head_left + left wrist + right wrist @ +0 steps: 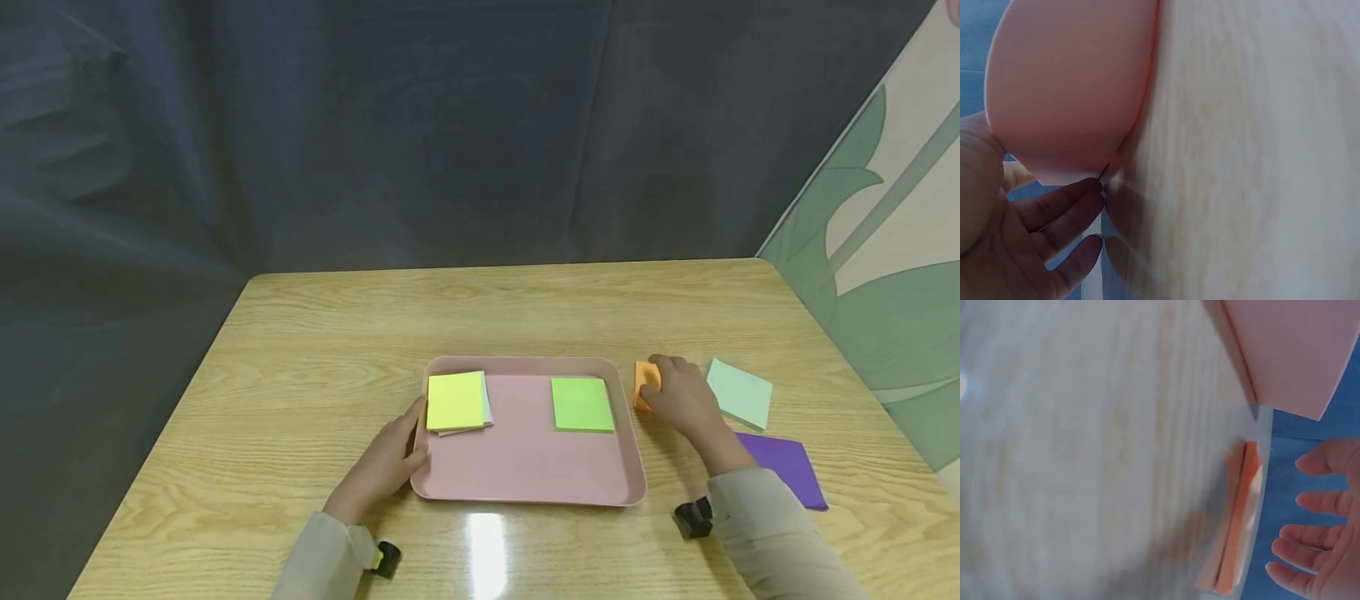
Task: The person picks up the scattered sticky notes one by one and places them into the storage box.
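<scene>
The pink tray point(517, 467) lies on the table, with a yellow sticky-note pad point(454, 402) over paler pads on its left and a green sticky-note pad point(582, 405) on its right. My left hand point(386, 458) rests against the tray's left side, its thumb by the rim. In the left wrist view its fingers point(1072, 219) reach the tray's lower edge, fairly straight. My right hand point(682, 396) is over an orange sticky-note pad point(645, 379) just right of the tray. The right wrist view shows its fingers point(1310, 534) spread above the orange pad point(1238, 525), apart from it.
To the right of my right hand lies a mint-green pad point(741, 393). A purple pad point(787, 471) is nearer, partly behind my right sleeve. A dark curtain point(450, 133) hangs beyond the wooden table point(337, 333), and a leaf-patterned surface point(900, 250) borders it on the right.
</scene>
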The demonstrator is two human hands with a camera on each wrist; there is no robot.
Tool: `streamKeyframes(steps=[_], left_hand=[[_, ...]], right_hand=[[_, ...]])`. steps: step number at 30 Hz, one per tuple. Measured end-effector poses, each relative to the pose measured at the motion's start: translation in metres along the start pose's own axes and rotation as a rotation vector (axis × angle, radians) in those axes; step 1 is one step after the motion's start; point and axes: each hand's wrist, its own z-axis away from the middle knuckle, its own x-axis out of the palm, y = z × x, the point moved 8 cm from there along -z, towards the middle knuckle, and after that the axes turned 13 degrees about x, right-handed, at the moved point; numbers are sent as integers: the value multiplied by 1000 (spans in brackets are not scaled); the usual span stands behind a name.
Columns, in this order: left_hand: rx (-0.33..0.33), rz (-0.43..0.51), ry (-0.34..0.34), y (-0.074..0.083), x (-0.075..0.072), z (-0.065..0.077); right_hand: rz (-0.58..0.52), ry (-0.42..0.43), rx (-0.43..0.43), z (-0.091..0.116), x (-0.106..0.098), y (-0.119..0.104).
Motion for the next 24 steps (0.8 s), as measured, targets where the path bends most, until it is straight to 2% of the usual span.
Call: streamKeyframes(steps=[15, 24], left_hand=[[-3, -32, -6, 0, -1, 1], [-6, -41, -4, -1, 0, 1]], right_hand=[[75, -47, 94, -5, 13, 13], [149, -88, 118, -6, 21, 19]])
